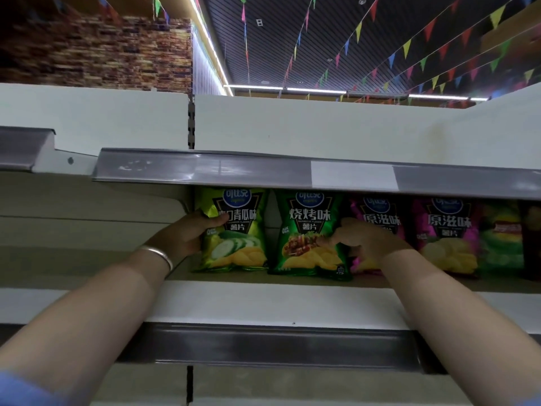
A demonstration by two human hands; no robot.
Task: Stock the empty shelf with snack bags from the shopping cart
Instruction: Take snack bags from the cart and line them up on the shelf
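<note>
A row of snack bags stands upright on the white shelf (263,300). My left hand (187,232), with a silver bangle at the wrist, grips the left edge of the yellow-green cucumber chips bag (237,244). Right of it stands the dark green barbecue chips bag (307,244); my right hand (360,238) pinches its right edge, thumb on the front. A pink chips bag (380,212) is half hidden behind that hand. A second pink bag (448,238) and a green bag (500,238) stand further right.
The upper shelf's grey price rail (292,171) overhangs the bags' tops. Left of the cucumber bag the shelf bay (87,259) holds no bags. A dark upright (191,124) divides the back panels. Bunting hangs from the ceiling. The cart is out of view.
</note>
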